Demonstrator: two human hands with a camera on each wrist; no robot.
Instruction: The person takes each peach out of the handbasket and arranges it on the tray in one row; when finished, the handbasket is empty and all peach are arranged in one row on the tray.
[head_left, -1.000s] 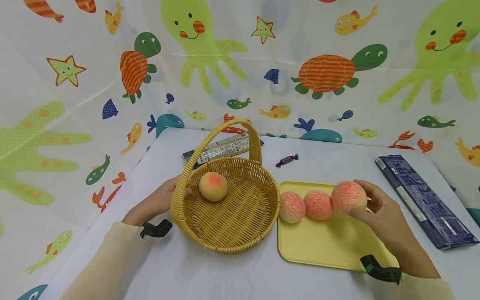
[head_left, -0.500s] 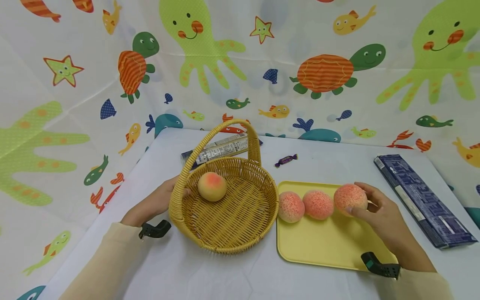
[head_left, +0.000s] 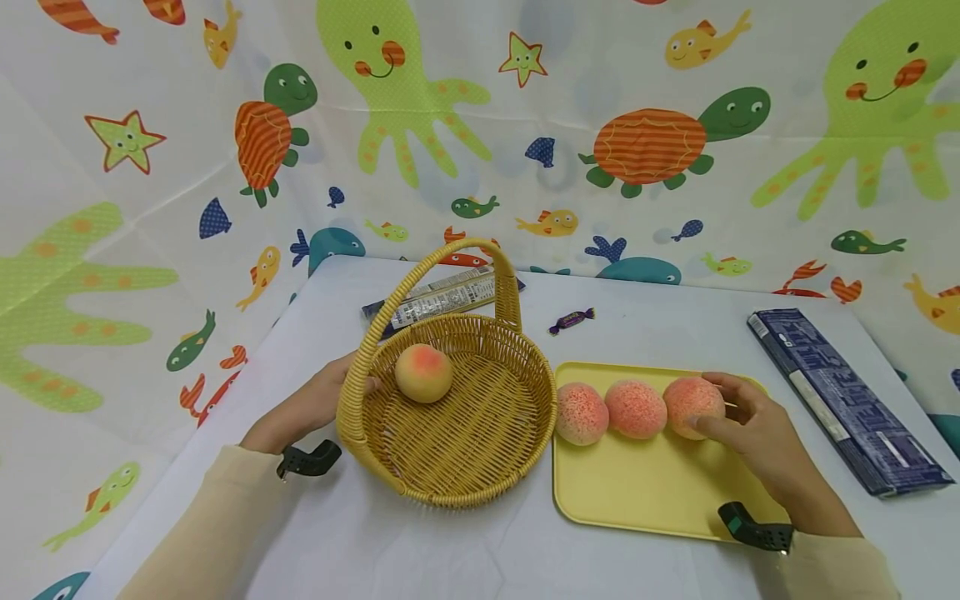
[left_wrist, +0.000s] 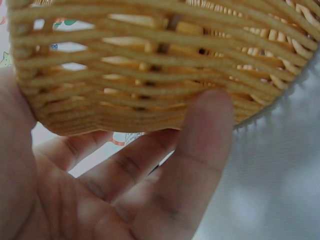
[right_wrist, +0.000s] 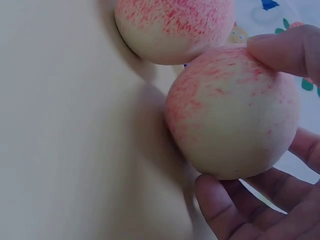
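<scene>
My right hand (head_left: 761, 433) holds a pink speckled peach (head_left: 684, 408) low over the yellow tray (head_left: 637, 492), thumb on one side and fingers on the other. In the right wrist view this peach (right_wrist: 232, 117) appears against a neighbouring peach (right_wrist: 172, 27). Two more speckled peaches, a middle one (head_left: 636, 409) and a left one (head_left: 582, 414), sit in a row with it. My left hand (head_left: 318, 402) grips the left side of a wicker basket (head_left: 465, 450) near its handle. Inside the basket lies a yellow peach with a red blush (head_left: 423, 373).
Behind the basket lies a long printed packet (head_left: 450, 300). A purple wrapped candy (head_left: 572, 322) is on the white table (head_left: 480, 558) behind the tray. To the tray's right lies a long blue box (head_left: 847, 400). A cartoon-printed curtain (head_left: 480, 83) hangs at the back and left.
My right hand has lowered the peach toward the tray and moved it slightly left, up against the middle peach. The left hand and the basket have stayed in place.
</scene>
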